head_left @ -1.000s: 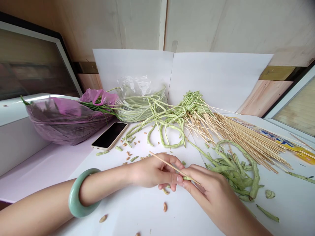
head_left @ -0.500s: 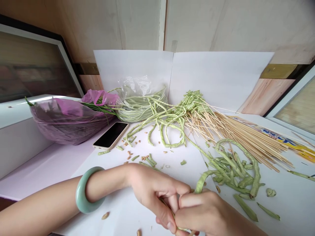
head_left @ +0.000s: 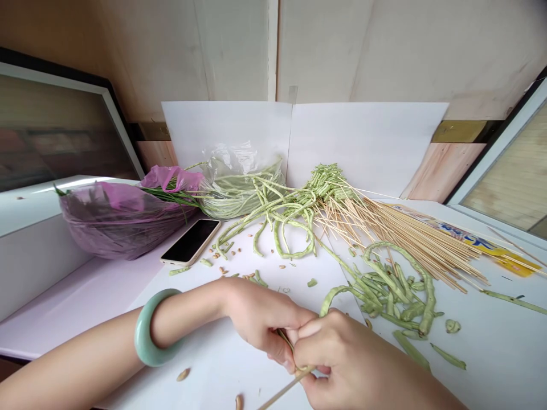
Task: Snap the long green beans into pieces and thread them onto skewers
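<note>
My L hand (head_left: 265, 319) & R hand (head_left: 331, 353) are together, touching, low in view. R is clamped on a bean (head_left: 330, 296); L pinches a thin length, prob. the stick (head_left: 285, 389), but fingers hide the join, so can't tell which digit has what. I judge the move turns on this: stick's axis runs diag. from under the hands down-L to the bottom edge; bean goes the opp. way, arching up over R's knuckles & off right, so R is nearer its loose part. Bangle (head_left: 144, 331) on L forearm, seed (head_left: 183, 374) nr it. Just beyond R: bean bits (head_left: 413, 311). Further out: bundled sticks (head_left: 421, 239), diag., green-wrapped ends far-L. Mid-back: long beans (head_left: 294, 254) by clear bag (head_left: 239, 152). Far L: phone (head_left: 191, 242) & purple bag (head_left: 123, 228).
</note>
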The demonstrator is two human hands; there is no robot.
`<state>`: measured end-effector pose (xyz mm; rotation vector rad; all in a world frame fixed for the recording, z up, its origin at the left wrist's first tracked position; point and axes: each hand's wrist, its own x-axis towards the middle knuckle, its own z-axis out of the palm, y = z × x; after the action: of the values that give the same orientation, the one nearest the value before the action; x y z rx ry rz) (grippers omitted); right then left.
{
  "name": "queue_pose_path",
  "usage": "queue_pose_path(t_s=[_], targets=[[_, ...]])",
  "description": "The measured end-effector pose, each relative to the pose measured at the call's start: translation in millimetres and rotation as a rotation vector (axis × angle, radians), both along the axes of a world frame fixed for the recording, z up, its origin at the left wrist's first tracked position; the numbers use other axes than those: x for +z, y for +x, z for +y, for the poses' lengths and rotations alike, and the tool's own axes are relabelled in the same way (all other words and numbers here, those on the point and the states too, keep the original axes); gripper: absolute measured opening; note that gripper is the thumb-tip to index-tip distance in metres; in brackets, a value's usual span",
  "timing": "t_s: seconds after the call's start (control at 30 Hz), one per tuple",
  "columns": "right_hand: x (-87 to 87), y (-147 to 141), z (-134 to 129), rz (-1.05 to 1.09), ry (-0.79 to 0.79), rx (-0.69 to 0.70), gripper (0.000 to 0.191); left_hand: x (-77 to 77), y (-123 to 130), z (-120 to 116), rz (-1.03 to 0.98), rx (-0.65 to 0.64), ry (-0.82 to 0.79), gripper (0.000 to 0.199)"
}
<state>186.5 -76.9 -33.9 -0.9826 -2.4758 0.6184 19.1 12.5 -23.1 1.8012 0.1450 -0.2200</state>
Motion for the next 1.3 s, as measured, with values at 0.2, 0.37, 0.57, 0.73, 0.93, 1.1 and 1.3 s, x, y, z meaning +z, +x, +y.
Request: queue_pose_path(t_s=[0.2, 0.37, 0.57, 0.73, 0.93, 1.1, 1.3], targets=[[1.9, -0.9, 0.0, -0.053, 0.082, -0.026, 0.025, 5.8, -5.4, -0.7, 0.013, -0.002, 0.088, 0.026], [5.2, 10.9, 5.6, 0.022, 0.175, -0.186, 0.02, 14.3, -19.7, 12.6, -0.077, 0.268, 0.026, 0.018], [11.5, 31.5, 15.3, 0.115, 0.491, -0.347, 0.019, 11.2, -23.5, 35.2, -0.366, 0.7, -0.176, 0.025], [5.0, 34.1, 20.8, -0.281, 0.287, -0.381, 0.034, 1.8, -21.7, 41.9, -0.451, 0.845, -0.292, 0.027], [-8.7, 35.0, 26.0, -0.393, 0.203, -0.564, 0.014, 4.9, -20.6, 39.0, -0.484, 0.914, -0.344, 0.027], [-10.6, 29.8, 22.6, -0.327, 0.343, -0.472, 0.014, 6.6, -18.0, 33.7, -0.457, 0.882, -0.363, 0.027], [-7.8, 18.7, 15.9, -0.096, 0.894, -0.431, 0.02, 4.8, -12.6, 21.5, -0.38, 0.751, -0.353, 0.028]])
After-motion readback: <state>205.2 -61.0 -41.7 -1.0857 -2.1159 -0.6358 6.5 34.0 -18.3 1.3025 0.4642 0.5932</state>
